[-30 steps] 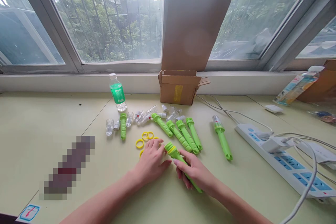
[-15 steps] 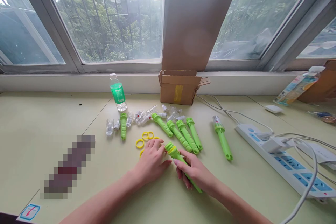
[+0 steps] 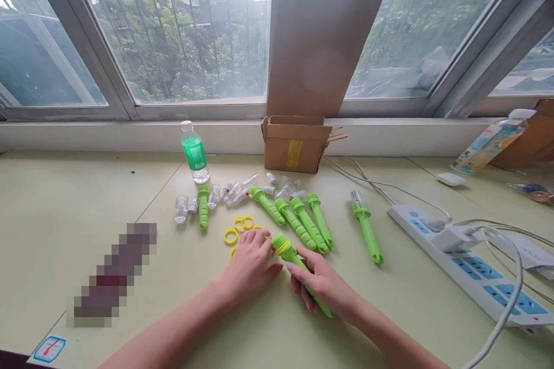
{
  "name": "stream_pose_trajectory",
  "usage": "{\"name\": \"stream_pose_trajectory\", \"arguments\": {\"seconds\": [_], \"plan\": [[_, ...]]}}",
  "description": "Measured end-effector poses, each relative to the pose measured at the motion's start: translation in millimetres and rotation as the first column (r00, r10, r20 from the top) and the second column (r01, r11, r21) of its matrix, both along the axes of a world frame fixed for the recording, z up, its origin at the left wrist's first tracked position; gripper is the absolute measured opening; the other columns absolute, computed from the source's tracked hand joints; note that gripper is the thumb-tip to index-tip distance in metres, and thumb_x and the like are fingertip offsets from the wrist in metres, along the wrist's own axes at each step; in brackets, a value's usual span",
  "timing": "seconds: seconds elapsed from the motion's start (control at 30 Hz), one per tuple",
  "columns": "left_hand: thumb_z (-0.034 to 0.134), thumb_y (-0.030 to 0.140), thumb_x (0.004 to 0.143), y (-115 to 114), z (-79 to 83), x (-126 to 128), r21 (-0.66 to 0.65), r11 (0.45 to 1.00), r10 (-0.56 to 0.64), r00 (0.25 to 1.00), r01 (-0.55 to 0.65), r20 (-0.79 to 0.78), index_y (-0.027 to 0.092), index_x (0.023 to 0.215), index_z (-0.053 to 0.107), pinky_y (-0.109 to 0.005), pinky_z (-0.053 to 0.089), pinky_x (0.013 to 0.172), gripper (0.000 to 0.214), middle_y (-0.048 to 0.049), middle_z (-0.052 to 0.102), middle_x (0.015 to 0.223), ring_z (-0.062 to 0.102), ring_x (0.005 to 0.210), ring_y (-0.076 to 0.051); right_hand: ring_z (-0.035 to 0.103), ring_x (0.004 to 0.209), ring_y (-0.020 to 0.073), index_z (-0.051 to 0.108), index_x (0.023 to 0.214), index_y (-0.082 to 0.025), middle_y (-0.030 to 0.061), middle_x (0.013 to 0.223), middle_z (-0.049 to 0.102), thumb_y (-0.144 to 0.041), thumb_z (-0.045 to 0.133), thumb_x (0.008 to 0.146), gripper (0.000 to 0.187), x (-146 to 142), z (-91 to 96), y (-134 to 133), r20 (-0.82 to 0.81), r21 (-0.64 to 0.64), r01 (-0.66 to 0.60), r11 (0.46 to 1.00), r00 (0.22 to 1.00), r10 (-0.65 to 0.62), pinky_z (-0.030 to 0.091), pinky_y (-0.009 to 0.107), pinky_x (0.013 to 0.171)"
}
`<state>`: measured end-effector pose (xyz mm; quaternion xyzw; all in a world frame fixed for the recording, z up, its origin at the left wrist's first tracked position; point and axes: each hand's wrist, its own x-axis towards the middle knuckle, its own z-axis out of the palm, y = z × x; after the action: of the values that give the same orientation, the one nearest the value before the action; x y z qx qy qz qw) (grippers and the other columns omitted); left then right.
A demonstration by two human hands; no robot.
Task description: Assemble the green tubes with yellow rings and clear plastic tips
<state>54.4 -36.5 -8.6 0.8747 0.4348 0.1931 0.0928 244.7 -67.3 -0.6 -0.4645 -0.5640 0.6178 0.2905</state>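
In the head view, my right hand (image 3: 326, 279) is wrapped round a green flashlight handle (image 3: 282, 245). The handle is tilted, its threaded end up and to the left, with a yellow ring round it below the thread. My left hand (image 3: 250, 262) lies palm down on the table just left of that threaded end, thumb apart and fingers stretched forward. Several loose yellow rings (image 3: 231, 236) lie by its fingertips, some partly covered by the hand. Beyond the hands several more green handles (image 3: 309, 223) lie side by side.
Clear plastic cups (image 3: 181, 209) and small white pieces (image 3: 193, 206) are scattered behind. A green handle with a clear head (image 3: 367, 228) lies at right, beside a power strip (image 3: 471, 268) with cables. A water bottle (image 3: 194, 153) and cardboard box (image 3: 296, 147) stand near the window.
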Motion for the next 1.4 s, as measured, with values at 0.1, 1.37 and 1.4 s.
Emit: {"name": "stream_pose_trajectory", "arguments": {"seconds": [0.1,1.37,1.4], "plan": [[0.059,0.033,0.082,-0.5,2.0,0.0,-0.013,1.0,-0.003,1.0,0.003,-0.011,0.022,0.109,0.051,-0.046,0.043,0.096,0.031,-0.0082,0.052,0.118,0.047,0.109,-0.027,0.046,0.035,0.0071,0.049,0.115,-0.02,-0.006,0.06,0.055,-0.043,0.05,0.089,0.035,-0.3,1.5,0.0,-0.001,0.003,-0.003,1.0,1.0,0.003,0.036,0.017,0.034],[0.058,0.03,0.082,-0.9,4.4,-0.7,-0.015,1.0,-0.023,1.0,0.023,-0.005,0.022,0.104,0.052,-0.045,0.043,0.095,0.025,-0.0068,0.053,0.114,0.048,0.107,-0.025,0.051,0.037,0.0083,0.05,0.107,-0.019,-0.0057,0.061,0.055,-0.039,0.048,0.089,0.026,0.4,-2.0,0.1,0.023,0.019,-0.027,0.999,0.999,0.027,0.038,0.018,0.035],[0.059,0.03,0.082,-0.9,4.2,-0.8,-0.016,1.0,-0.022,1.0,0.022,0.001,0.022,0.105,0.052,-0.045,0.043,0.095,0.026,-0.0068,0.053,0.114,0.047,0.108,-0.026,0.05,0.037,0.0083,0.05,0.107,-0.019,-0.0057,0.061,0.055,-0.039,0.048,0.089,0.027,0.4,-1.8,0.1,0.02,0.016,-0.027,1.0,0.999,0.026,0.038,0.018,0.034]]}}
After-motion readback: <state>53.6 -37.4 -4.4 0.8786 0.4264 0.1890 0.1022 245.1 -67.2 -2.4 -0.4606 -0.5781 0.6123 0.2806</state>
